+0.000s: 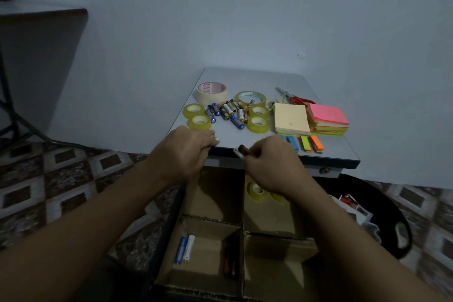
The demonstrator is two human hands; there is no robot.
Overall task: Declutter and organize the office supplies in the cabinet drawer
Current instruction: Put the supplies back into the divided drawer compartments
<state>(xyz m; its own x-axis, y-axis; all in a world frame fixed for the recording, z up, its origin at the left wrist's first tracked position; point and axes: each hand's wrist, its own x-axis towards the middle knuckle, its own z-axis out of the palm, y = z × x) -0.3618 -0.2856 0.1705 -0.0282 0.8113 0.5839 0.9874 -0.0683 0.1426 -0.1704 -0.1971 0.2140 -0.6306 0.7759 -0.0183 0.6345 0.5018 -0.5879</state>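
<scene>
The drawer (169,223) is seen pulled open under the cabinet top (245,76), and it is split by cardboard dividers (213,220) into four compartments. A small dark battery (241,151) is pinched in the fingertips of the right hand (272,164) and is held in the air just in front of the top's front edge, above the far end of the drawer. The left hand (186,152) is laid on that same front edge with its fingers bent. Whether anything is gripped in it cannot be told.

In the drawer, two blue and white batteries (185,249) are found side by side in the near left compartment, and a dark brown item (230,262) is propped against the divider beside them. Clear tape rolls (256,190) are seen in the far right compartment, partly hidden by the right wrist.

On the top, a heap of loose batteries (229,113) is flanked by small clear tape rolls: a left pair (197,116) and a right pair (257,117). Behind them a masking tape roll (212,92) and a wide clear roll (250,98) are laid flat. Further right, a yellow note pad (290,119) is set just beside a pink-topped coloured pad (327,117). Scissors (294,98) are placed behind the pads and coloured paper strips (304,143) in front of them. A black bin (392,216) is seen on the floor to the right.
</scene>
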